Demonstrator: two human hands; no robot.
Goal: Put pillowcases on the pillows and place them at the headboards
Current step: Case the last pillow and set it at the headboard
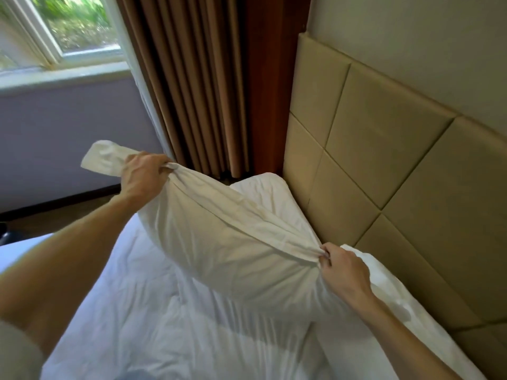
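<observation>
A white pillow in its pillowcase (236,242) hangs in the air above the bed, tilted from upper left to lower right. My left hand (142,176) grips the bunched open end of the pillowcase at the upper left, with a loose flap sticking out past my fist. My right hand (343,267) pinches the gathered fabric at the lower right corner. The padded beige headboard (384,149) stands just right of the pillow. Another white pillow (263,193) lies against the headboard behind the held one.
The bed is covered with a wrinkled white duvet (153,311). Brown curtains (197,78) hang at the far corner beside a window (68,31). Dark floor (55,212) shows beyond the bed's left edge.
</observation>
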